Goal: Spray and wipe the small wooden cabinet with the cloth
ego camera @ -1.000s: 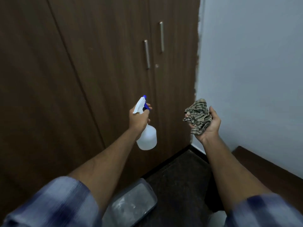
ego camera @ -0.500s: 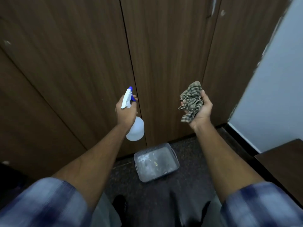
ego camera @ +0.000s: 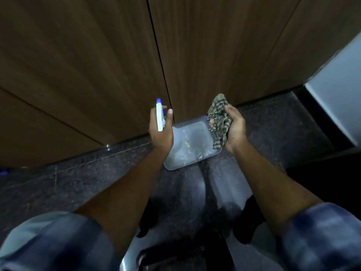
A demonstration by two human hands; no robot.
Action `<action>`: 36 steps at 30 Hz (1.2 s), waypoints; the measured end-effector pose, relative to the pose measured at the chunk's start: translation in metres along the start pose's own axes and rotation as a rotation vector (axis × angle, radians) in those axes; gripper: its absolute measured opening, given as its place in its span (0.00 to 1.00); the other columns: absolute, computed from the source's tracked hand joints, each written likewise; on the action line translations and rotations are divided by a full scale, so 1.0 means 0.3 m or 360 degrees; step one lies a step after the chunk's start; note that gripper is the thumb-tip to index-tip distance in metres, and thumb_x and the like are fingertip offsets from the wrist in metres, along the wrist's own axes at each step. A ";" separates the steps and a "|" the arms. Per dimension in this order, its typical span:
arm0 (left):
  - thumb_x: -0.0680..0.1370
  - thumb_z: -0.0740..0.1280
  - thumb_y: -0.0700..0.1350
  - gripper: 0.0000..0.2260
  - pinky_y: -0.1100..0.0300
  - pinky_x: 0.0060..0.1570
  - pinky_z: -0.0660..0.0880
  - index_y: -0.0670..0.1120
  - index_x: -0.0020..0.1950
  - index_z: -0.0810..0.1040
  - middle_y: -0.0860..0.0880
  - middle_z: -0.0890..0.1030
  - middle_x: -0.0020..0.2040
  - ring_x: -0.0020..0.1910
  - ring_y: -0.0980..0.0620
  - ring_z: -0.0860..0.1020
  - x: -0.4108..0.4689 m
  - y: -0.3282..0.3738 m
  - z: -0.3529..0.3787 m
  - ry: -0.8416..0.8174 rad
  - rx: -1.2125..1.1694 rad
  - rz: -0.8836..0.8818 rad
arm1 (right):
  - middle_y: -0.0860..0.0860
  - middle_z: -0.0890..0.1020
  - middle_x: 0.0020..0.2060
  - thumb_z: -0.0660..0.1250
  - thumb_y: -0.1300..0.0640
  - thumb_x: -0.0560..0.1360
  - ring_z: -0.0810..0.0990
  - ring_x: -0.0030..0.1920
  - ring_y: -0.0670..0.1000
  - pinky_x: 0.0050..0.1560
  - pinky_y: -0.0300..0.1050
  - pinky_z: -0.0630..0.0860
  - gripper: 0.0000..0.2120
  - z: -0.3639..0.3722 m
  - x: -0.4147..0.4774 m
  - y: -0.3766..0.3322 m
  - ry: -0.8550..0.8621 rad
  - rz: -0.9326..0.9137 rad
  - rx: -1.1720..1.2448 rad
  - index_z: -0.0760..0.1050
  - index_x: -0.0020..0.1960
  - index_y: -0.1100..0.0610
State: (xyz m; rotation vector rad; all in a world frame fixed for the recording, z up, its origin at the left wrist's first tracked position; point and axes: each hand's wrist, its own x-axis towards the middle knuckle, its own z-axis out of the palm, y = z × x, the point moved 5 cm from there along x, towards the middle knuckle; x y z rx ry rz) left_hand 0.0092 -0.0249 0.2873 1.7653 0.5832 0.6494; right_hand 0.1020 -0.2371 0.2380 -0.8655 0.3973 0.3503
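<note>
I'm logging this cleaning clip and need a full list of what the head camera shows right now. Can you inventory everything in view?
spray bottle: one, white with a blue nozzle tip, held upright in the left hand
cloth: one, checked green and beige, bunched in the right hand
plastic tray: one, clear, on the floor against the wooden doors, below the hands
wooden doors: several brown panels, filling the upper view
floor: dark speckled stone, across the lower view
wall: pale grey, far right
sleeves: two, blue checked, at the bottom corners
left hand: one, closed around the bottle
right hand: one, fingers curled on the cloth
</note>
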 end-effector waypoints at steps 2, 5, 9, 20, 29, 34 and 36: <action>0.82 0.69 0.44 0.09 0.71 0.50 0.72 0.39 0.58 0.78 0.49 0.78 0.47 0.45 0.62 0.77 0.005 -0.119 0.036 -0.0011 0.0038 -0.0017 | 0.65 0.81 0.58 0.69 0.59 0.75 0.80 0.58 0.64 0.70 0.68 0.69 0.16 -0.067 0.077 0.086 0.0036 0.0037 -0.0018 0.79 0.60 0.64; 0.82 0.69 0.46 0.08 0.68 0.49 0.74 0.46 0.59 0.77 0.50 0.77 0.48 0.44 0.59 0.76 0.005 -0.297 0.103 -0.0093 0.0092 -0.0088 | 0.68 0.78 0.63 0.69 0.58 0.74 0.79 0.58 0.65 0.68 0.68 0.69 0.25 -0.161 0.193 0.208 0.0083 0.0124 -0.0070 0.74 0.68 0.68; 0.80 0.69 0.59 0.13 0.45 0.52 0.79 0.53 0.60 0.76 0.45 0.79 0.48 0.46 0.45 0.79 0.016 -0.524 0.177 -0.0080 0.0192 -0.0179 | 0.66 0.74 0.70 0.69 0.57 0.76 0.74 0.69 0.68 0.74 0.67 0.63 0.29 -0.276 0.342 0.351 0.0062 0.0229 0.0032 0.70 0.73 0.67; 0.81 0.70 0.39 0.13 0.79 0.51 0.70 0.43 0.65 0.74 0.63 0.74 0.49 0.48 0.79 0.75 0.062 -0.933 0.343 0.0075 0.0161 -0.0317 | 0.53 0.75 0.64 0.59 0.48 0.84 0.75 0.63 0.51 0.68 0.46 0.72 0.17 -0.379 0.652 0.583 -0.0057 -0.0866 -0.2384 0.71 0.70 0.53; 0.80 0.71 0.47 0.14 0.64 0.53 0.76 0.45 0.63 0.74 0.55 0.76 0.45 0.46 0.61 0.78 0.099 -1.099 0.398 -0.0205 0.0182 -0.0177 | 0.61 0.57 0.80 0.60 0.39 0.78 0.55 0.79 0.67 0.76 0.67 0.56 0.38 -0.486 0.811 0.908 -0.0714 -0.0486 -0.3513 0.53 0.82 0.55; 0.69 0.79 0.41 0.40 0.62 0.65 0.74 0.41 0.78 0.64 0.53 0.75 0.63 0.63 0.61 0.75 0.055 -1.106 0.357 -0.0585 0.0360 -0.0288 | 0.59 0.58 0.79 0.62 0.37 0.77 0.58 0.78 0.63 0.76 0.61 0.58 0.37 -0.379 0.754 0.758 -0.0798 -0.0462 -0.3447 0.57 0.80 0.53; 0.66 0.79 0.39 0.51 0.53 0.71 0.73 0.45 0.83 0.55 0.51 0.69 0.74 0.71 0.57 0.71 0.042 -1.083 0.307 -0.0783 0.0402 -0.0303 | 0.60 0.63 0.77 0.60 0.38 0.79 0.62 0.76 0.62 0.74 0.60 0.63 0.34 -0.302 0.705 0.664 -0.0750 -0.0615 -0.3358 0.61 0.78 0.55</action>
